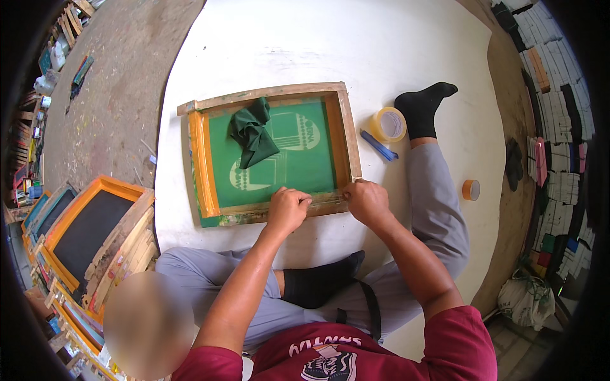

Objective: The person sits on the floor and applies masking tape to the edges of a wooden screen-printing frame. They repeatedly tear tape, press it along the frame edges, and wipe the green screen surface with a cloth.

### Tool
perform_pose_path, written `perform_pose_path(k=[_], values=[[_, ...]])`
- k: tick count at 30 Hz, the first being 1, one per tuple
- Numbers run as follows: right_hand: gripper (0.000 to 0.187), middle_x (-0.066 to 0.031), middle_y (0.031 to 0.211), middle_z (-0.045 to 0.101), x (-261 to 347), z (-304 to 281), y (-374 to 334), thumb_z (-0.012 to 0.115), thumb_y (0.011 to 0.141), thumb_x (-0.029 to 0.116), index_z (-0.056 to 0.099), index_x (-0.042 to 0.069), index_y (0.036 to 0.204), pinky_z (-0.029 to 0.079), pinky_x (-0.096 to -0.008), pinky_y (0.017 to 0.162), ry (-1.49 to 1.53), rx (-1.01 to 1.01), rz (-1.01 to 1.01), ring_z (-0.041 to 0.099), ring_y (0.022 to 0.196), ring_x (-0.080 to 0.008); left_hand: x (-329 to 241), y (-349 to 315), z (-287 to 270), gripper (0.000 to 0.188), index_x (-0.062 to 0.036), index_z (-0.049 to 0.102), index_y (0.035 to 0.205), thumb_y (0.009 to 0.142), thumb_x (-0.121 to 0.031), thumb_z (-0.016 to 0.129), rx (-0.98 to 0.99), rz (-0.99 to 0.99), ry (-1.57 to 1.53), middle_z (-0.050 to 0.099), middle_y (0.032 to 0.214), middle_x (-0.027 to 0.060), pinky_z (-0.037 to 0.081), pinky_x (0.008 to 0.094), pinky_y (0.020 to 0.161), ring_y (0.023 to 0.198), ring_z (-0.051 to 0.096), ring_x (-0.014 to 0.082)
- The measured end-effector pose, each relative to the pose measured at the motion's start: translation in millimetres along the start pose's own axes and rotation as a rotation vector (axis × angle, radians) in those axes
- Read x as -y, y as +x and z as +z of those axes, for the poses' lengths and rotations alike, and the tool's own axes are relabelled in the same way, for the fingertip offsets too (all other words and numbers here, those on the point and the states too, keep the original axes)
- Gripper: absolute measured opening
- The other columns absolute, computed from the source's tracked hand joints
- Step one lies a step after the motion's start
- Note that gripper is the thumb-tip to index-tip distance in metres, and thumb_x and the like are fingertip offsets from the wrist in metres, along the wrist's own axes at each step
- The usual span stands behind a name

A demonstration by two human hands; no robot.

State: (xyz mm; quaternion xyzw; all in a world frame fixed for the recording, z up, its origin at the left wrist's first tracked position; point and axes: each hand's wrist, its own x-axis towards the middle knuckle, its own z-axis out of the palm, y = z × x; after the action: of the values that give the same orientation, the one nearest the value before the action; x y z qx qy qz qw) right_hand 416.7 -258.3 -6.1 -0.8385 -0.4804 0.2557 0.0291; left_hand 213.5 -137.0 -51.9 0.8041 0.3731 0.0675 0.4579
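Note:
A wooden screen-printing frame (347, 117) with green mesh (298, 174) lies flat on a white sheet in front of me. Pale shoe-sole shapes show in the mesh, and brownish tape lines the inner sides. On the mesh rests a crumpled dark green cloth (254, 134). My left hand (289, 208) is closed in a pinch at the middle of the near rail. Closed likewise, my right hand (368, 202) sits at the near right corner. Between them, along that rail, runs what looks like a glossy strip of clear tape (325, 198); its ends are hidden in my fingers.
Right of the frame are a roll of clear tape (388, 124) and a blue cutter (379, 146). A smaller brown tape roll (471, 190) lies beyond my outstretched leg (435, 190). More screen frames (95, 228) lean at the left. Stacked bundles (553, 95) line the right side.

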Motion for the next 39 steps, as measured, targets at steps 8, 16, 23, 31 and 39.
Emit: perform_pose_path(k=[8, 16, 23, 31, 39], values=[[0.014, -0.0203, 0.082, 0.076, -2, 11, 3, 0.067, 0.083, 0.013, 0.079, 0.006, 0.082, 0.061, -0.0507, 0.071, -0.158, -0.051, -0.078, 0.076, 0.085, -0.0387, -2, 10, 7, 0.013, -0.0048, 0.085, 0.094, 0.087, -0.011, 0.076, 0.056, 0.053, 0.17, 0.078, 0.093, 0.0163, 0.054, 0.0475, 0.09, 0.095, 0.066, 0.0367], [0.017, -0.0174, 0.083, 0.078, 9, 3, 8, 0.066, 0.087, 0.012, 0.08, 0.008, 0.081, 0.062, -0.0476, 0.071, -0.302, 0.061, -0.072, 0.079, 0.083, -0.0347, -11, 17, 6, 0.016, -0.0088, 0.087, 0.097, 0.088, -0.008, 0.073, 0.17, -0.032, 0.265, 0.08, 0.096, 0.0159, 0.056, 0.0472, 0.095, 0.098, 0.068, 0.0363], [0.015, -0.0167, 0.086, 0.079, 17, -1, 13, 0.066, 0.085, 0.01, 0.08, 0.008, 0.08, 0.062, -0.0456, 0.071, -0.334, 0.129, -0.071, 0.079, 0.083, -0.0342, -7, 22, 11, 0.019, -0.0121, 0.086, 0.088, 0.082, -0.002, 0.071, 0.2, -0.085, 0.291, 0.08, 0.092, 0.0128, 0.053, 0.0445, 0.095, 0.104, 0.068, 0.0332], [0.015, -0.0157, 0.086, 0.079, 21, 0, 18, 0.067, 0.086, 0.01, 0.081, 0.009, 0.081, 0.063, -0.0439, 0.07, -0.385, 0.165, -0.092, 0.08, 0.084, -0.0319, -11, 23, 9, 0.019, -0.0115, 0.086, 0.087, 0.081, -0.001, 0.071, 0.213, -0.101, 0.299, 0.08, 0.092, 0.0135, 0.053, 0.0444, 0.095, 0.105, 0.069, 0.0336], [0.015, -0.0113, 0.085, 0.08, 24, 1, 19, 0.069, 0.089, 0.014, 0.082, 0.014, 0.083, 0.062, -0.0407, 0.068, -0.482, 0.154, -0.104, 0.081, 0.083, -0.029, -23, 26, 0, 0.017, -0.0098, 0.087, 0.096, 0.088, -0.006, 0.072, 0.266, -0.102, 0.335, 0.079, 0.099, 0.0212, 0.057, 0.048, 0.097, 0.104, 0.071, 0.0381]])
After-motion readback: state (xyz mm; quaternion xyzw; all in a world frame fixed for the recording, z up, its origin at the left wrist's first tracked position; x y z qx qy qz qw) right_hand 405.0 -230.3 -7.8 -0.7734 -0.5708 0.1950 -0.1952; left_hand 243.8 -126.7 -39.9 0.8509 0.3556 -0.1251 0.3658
